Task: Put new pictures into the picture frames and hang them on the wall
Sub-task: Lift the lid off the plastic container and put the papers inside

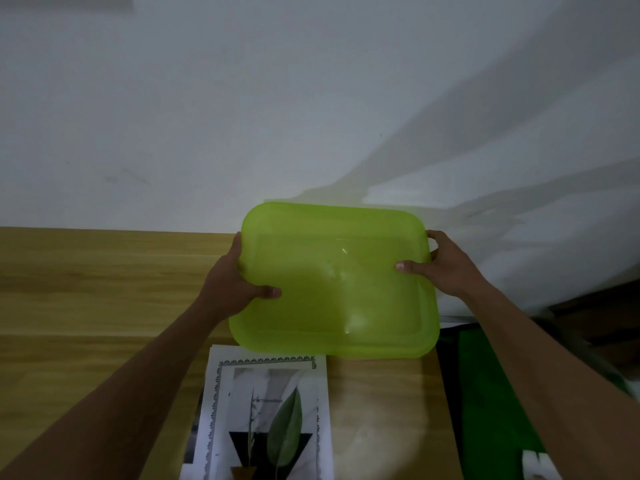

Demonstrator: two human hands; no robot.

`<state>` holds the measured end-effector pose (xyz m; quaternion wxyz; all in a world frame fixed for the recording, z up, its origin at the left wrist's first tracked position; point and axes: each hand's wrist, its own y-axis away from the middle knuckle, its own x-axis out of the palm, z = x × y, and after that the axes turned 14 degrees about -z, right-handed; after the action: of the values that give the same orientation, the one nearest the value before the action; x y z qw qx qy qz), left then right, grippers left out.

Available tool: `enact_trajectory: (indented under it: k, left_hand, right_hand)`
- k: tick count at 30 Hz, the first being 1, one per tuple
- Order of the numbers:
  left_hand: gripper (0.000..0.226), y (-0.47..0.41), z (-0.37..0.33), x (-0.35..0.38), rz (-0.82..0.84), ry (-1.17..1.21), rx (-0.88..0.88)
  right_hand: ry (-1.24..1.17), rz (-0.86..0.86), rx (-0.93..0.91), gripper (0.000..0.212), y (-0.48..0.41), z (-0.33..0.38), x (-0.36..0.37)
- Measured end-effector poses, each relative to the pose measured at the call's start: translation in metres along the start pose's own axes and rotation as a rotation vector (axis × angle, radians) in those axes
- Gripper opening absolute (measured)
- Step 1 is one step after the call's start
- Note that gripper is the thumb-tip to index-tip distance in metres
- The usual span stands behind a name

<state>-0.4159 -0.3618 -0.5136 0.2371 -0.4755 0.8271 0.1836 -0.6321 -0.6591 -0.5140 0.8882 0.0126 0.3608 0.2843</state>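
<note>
One print (273, 417), top hidden behind green tray (339, 282).

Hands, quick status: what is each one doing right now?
Left hand: grips the left edge of the green plastic tray, thumb on top.
Right hand: grips the tray's right edge, thumb on top.

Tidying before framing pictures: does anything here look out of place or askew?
The lime-green plastic tray is the odd item: the left hand and right hand grip it tilted above the table, its near edge hiding the top of the leaf print. No picture frame shows.
</note>
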Motion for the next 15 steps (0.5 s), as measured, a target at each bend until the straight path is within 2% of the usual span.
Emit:
enact_trajectory:
  k: [4, 8, 11, 13, 15]
  left_hand:
    - [0.119, -0.001, -0.004, -0.005, 0.046, 0.004, -0.03]
    - [0.113, -0.001, -0.001, -0.005, 0.049, -0.006, -0.016]
    - [0.113, -0.001, 0.003, -0.003, 0.039, 0.007, -0.031]
    - [0.117, -0.001, 0.005, -0.004, 0.054, 0.009, -0.029]
    - [0.112, -0.001, 0.002, -0.007, 0.058, 0.011, -0.029]
  right_hand:
    - [-0.142, 0.007, 0.11, 0.106, 0.012, 0.0, -0.005]
    - [-0.285, 0.098, 0.222, 0.087, 0.031, -0.012, -0.013]
    - [-0.279, 0.139, 0.223, 0.104, 0.039, -0.017, -0.014]
    - [-0.281, 0.089, 0.232, 0.098, 0.044, -0.019, -0.013]
    - [-0.301, 0.056, 0.222, 0.087, 0.049, -0.023, -0.014]
